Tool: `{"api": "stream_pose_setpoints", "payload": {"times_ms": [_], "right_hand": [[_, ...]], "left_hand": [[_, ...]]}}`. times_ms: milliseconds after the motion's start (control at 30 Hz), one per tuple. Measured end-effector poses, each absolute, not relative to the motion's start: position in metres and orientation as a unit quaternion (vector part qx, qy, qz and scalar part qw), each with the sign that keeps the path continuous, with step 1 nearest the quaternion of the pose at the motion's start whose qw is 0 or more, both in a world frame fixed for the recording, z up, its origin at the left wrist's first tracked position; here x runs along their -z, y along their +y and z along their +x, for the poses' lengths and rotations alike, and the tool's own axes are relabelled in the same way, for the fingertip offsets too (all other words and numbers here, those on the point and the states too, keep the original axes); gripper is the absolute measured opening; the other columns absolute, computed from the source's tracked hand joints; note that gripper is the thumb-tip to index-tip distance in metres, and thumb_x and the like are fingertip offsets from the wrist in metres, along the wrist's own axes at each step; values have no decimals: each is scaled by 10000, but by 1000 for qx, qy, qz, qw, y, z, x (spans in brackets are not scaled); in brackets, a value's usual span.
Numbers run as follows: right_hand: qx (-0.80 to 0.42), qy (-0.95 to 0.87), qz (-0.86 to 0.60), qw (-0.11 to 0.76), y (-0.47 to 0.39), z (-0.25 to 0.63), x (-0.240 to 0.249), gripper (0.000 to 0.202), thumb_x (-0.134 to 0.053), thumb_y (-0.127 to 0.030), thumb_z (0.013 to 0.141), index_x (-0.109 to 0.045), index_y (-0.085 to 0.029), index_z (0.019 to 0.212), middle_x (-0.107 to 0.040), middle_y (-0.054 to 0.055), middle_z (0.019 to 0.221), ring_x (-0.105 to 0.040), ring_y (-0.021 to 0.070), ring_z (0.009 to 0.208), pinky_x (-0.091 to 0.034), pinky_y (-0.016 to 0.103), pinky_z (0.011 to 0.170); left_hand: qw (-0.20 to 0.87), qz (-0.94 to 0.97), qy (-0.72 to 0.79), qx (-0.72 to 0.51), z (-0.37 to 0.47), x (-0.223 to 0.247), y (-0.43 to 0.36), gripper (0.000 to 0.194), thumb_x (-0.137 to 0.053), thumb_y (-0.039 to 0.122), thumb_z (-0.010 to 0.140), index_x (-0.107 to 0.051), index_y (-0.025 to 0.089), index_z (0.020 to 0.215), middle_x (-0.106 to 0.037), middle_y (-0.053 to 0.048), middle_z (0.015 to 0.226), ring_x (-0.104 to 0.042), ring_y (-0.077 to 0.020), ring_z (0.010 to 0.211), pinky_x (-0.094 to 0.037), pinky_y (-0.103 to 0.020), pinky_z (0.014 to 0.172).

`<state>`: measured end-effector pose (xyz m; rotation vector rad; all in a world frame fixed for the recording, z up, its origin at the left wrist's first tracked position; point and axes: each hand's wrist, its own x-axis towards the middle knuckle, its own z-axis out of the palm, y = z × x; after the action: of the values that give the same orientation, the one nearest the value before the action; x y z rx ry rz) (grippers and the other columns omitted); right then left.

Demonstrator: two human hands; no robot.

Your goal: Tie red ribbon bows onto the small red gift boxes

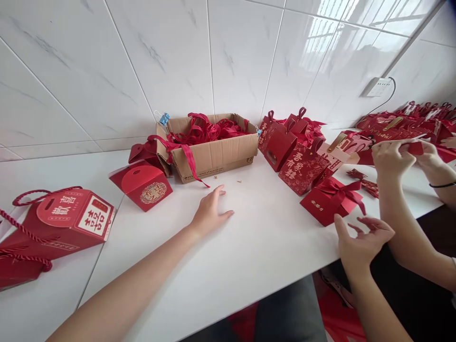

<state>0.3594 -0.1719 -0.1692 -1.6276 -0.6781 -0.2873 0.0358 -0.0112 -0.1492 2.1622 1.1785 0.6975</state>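
My left hand (211,212) reaches over the white table with thumb and fingers apart and holds nothing. Just beyond it lie two tiny gold-coloured pieces (239,181), too small to name. My right hand (361,243) is at the table's front edge, fingers spread and slightly curled, with nothing in it. Closest to it is a red gift box (322,204) with a ribbon bow (338,190) on top. To the left of the cardboard box stands another red gift box (146,185) with a round gold print and a rounded flap.
An open cardboard box (221,156) full of red ribbons (203,130) stands against the tiled wall. Several red gift boxes (302,166) crowd the right side. At far left are red boxes with rope handles (67,218). A co-worker's hands (395,159) hold a small red piece at right.
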Motion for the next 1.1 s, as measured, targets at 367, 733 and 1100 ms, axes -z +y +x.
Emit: {"api": "stream_pose_setpoints", "payload": {"times_ms": [367, 733, 1100], "right_hand": [[-42, -333, -783, 523, -171, 367, 181, 298, -693, -457, 691, -622, -185, 789, -672, 66, 789, -653, 244, 773, -508, 406, 763], [-15, -559, -768, 313, -168, 364, 178, 562, -487, -485, 867, -488, -217, 1362, -478, 117, 1419, -458, 301, 1297, -385, 478, 1062], [-32, -574, -814, 77, -135, 359, 168, 669, -208, -589, 926, -134, -276, 1513, -300, 46, 1546, -229, 310, 1432, -242, 562, 1124]], "left_hand": [[266, 819, 426, -276, 37, 150, -12, 620, -672, 305, 742, -400, 231, 1294, -580, -112, 1253, -494, -301, 1228, -344, -497, 1049], [217, 842, 427, -247, 37, 149, -13, 532, -625, 289, 792, -398, 222, 1269, -573, -98, 1256, -506, -278, 1215, -383, -486, 1039], [198, 850, 427, -237, 36, 151, -10, 527, -611, 301, 801, -389, 215, 1272, -561, -99, 1278, -504, -275, 1223, -382, -489, 1052]]}}
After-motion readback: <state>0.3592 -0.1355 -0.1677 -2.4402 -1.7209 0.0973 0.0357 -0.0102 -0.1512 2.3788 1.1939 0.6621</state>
